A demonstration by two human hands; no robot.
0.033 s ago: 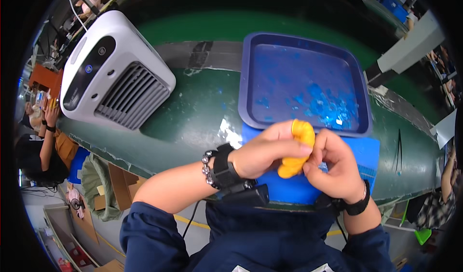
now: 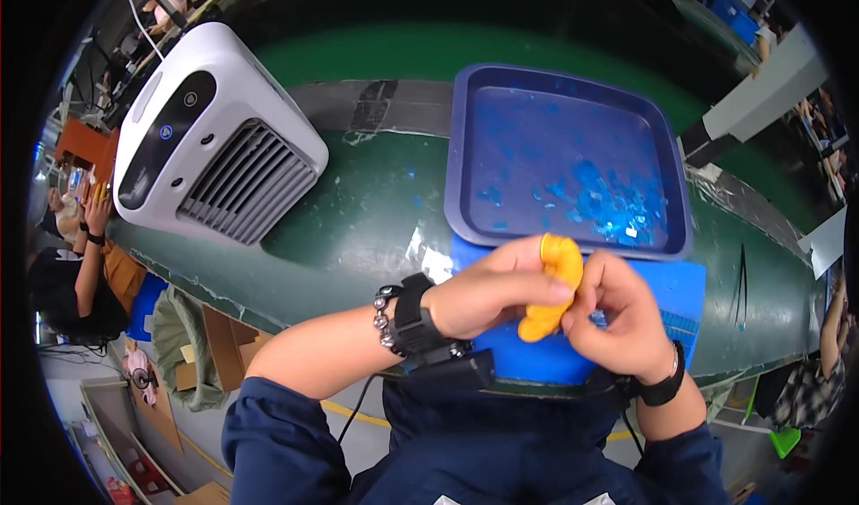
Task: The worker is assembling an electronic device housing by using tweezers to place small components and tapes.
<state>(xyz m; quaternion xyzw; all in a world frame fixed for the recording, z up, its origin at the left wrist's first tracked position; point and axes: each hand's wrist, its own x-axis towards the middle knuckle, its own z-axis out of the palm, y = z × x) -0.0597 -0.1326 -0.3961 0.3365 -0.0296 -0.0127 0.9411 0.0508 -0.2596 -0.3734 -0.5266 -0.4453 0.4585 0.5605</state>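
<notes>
My left hand (image 2: 483, 299) wears yellow finger cots (image 2: 562, 268), and its bare thumb presses against the covered fingers. Touching those fingertips from the right, my right hand (image 2: 622, 322) is bare and closed in a pinch. Whatever lies between the fingers is hidden or too small to name. Both hands are over a blue mat (image 2: 528, 357), just in front of a blue-purple tray (image 2: 456, 161). Small shiny translucent blue pieces (image 2: 617, 205) lie scattered in the tray, mostly toward its near right.
A white air cooler (image 2: 228, 138) with a slatted grille stands at the left of the green table (image 2: 358, 201). Black tweezers (image 2: 742, 286) lie at the right. Small blue parts (image 2: 680, 323) sit along the mat's right side. Other people work at the far left and right.
Both hands have shifted slightly toward me, still meeting at the fingertips. The yellow-covered fingers are a little more bunched together.
</notes>
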